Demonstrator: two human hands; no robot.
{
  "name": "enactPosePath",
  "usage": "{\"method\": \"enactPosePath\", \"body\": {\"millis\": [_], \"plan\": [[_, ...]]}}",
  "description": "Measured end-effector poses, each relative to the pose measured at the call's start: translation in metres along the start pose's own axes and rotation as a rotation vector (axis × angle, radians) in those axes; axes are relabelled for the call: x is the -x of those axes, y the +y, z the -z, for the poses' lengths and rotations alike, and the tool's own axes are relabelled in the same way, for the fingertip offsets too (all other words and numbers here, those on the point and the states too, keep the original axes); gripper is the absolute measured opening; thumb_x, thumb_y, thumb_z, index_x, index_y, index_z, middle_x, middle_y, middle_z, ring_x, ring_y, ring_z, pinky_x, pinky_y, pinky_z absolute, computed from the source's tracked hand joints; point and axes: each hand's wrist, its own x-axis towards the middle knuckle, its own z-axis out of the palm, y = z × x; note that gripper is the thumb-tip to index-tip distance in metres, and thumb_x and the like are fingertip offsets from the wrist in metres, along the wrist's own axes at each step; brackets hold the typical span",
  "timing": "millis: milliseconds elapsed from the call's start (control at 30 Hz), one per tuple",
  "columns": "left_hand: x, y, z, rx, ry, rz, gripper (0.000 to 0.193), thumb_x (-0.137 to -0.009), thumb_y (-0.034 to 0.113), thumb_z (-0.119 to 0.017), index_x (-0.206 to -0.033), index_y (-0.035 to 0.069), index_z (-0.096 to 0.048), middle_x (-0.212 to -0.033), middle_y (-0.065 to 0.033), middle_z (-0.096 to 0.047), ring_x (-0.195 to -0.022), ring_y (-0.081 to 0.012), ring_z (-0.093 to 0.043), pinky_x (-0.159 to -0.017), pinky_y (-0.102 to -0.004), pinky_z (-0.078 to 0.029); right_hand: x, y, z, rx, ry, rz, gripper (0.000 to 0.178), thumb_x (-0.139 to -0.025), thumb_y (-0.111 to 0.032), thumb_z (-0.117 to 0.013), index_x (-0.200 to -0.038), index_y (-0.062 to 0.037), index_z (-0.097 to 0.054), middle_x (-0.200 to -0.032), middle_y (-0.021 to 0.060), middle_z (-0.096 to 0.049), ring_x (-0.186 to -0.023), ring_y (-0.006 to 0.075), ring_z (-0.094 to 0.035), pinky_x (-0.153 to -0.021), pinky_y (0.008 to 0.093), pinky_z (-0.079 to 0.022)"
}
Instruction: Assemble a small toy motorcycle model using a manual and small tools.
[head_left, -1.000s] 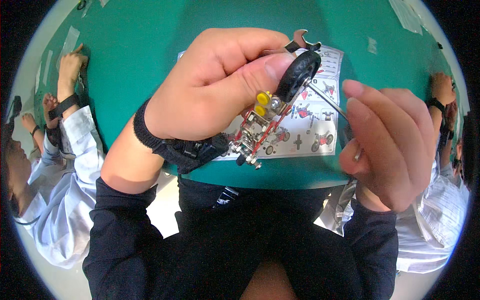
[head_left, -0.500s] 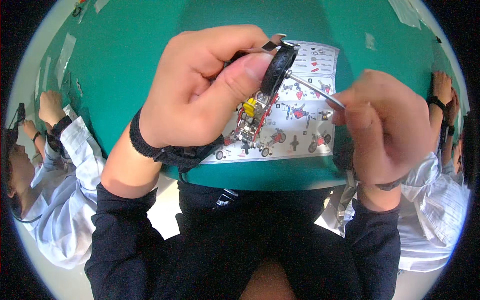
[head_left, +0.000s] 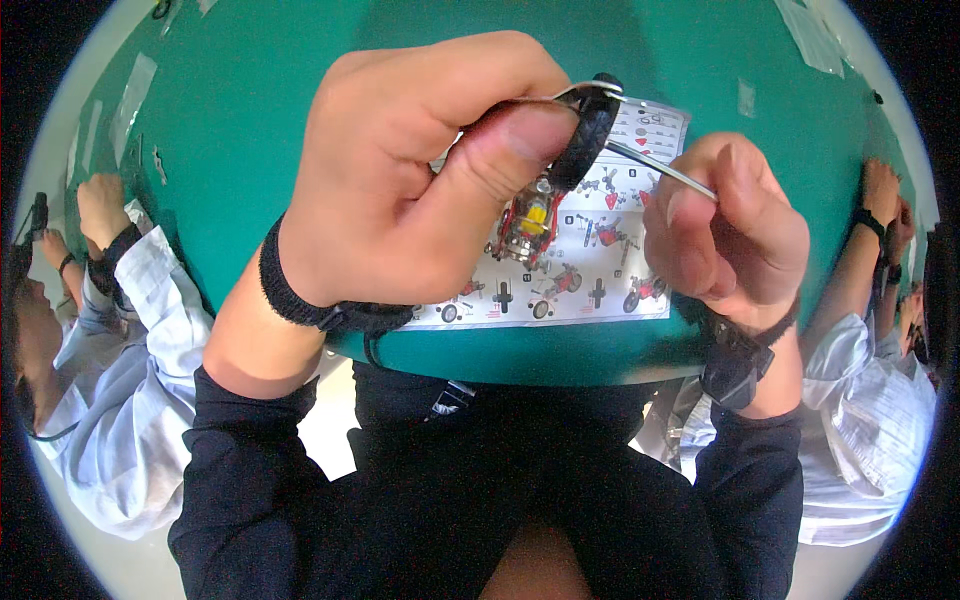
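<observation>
My left hand (head_left: 420, 190) is closed around a small metal model motorcycle, thumb pressed against its black rubber wheel (head_left: 592, 135). Below the thumb shows the model's red, silver and yellow body (head_left: 532, 220). A thin, flat metal piece (head_left: 578, 91) runs from my left fingers to the wheel's far side; its kind is unclear. My right hand (head_left: 735, 230) pinches a thin metal rod (head_left: 655, 167), like a hex key or driver shaft. The rod's tip points at the wheel's hub; whether it sits in the bolt I cannot tell.
Beneath my hands a printed picture instruction sheet (head_left: 570, 308) lies on the green table (head_left: 270, 80). Clear plastic bags (head_left: 808, 38) lie toward the far edges. People in light sleeves sit on both sides, a hand (head_left: 105, 210) resting at the left and another (head_left: 880, 188) at the right.
My left hand has shifted slightly right, and the wheel and model have tilted with it. My right fingers have turned around the rod and spread somewhat; its tip stays by the hub.
</observation>
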Motion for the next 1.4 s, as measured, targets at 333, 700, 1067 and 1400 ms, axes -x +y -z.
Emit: {"method": "enactPosePath", "body": {"millis": [333,700,1067,1400], "plan": [[0.001,0.004,0.002,0.447,-0.087,0.295,0.033,-0.094,0.029,-0.056,-0.091,-0.004,-0.060,-0.079,0.0007,-0.054,-0.068,-0.0059,-0.046,-0.060,-0.0194,-0.035,-0.007,0.007,0.010,0.789,0.155,0.721,0.038,-0.092,-0.037,-0.064,-0.093,0.0002,-0.062,-0.066,0.0110,-0.059,-0.054,0.0172,-0.051,-0.049,0.0268,-0.039],[0.002,-0.001,-0.002,0.271,-0.040,0.214,0.027,-0.095,0.025,-0.059,-0.089,-0.002,-0.060,-0.074,0.0020,-0.055,-0.063,-0.0051,-0.047,-0.055,-0.0198,-0.035,0.002,0.004,-0.003,1.236,0.168,0.810,0.022,-0.094,-0.012,-0.061,-0.080,0.0051,-0.060,-0.066,0.0122,-0.064,-0.051,0.0158,-0.057,-0.049,0.0255,-0.043],[-0.001,-0.006,0.000,0.024,0.000,-0.042,0.017,-0.092,0.013,-0.057,-0.084,-0.001,-0.059,-0.064,-0.0030,-0.052,-0.056,-0.0109,-0.049,-0.052,-0.0244,-0.037,-0.004,-0.004,-0.003,0.162,0.142,-0.068,0.035,-0.098,-0.025,-0.054,-0.077,0.0005,-0.065,-0.054,0.0120,-0.062,-0.035,0.0107,-0.047,-0.035,0.0197,-0.034],[-0.001,-0.005,0.005,0.130,-0.016,0.228,0.023,-0.097,0.021,-0.054,-0.088,0.001,-0.059,-0.064,0.0026,-0.048,-0.055,-0.0089,-0.042,-0.050,-0.0256,-0.034,-0.005,-0.014,-0.002,0.197,0.164,0.035,0.034,-0.096,-0.023,-0.055,-0.070,-0.0005,-0.061,-0.050,0.0101,-0.058,-0.033,0.0119,-0.045,-0.034,0.0218,-0.032]]}}
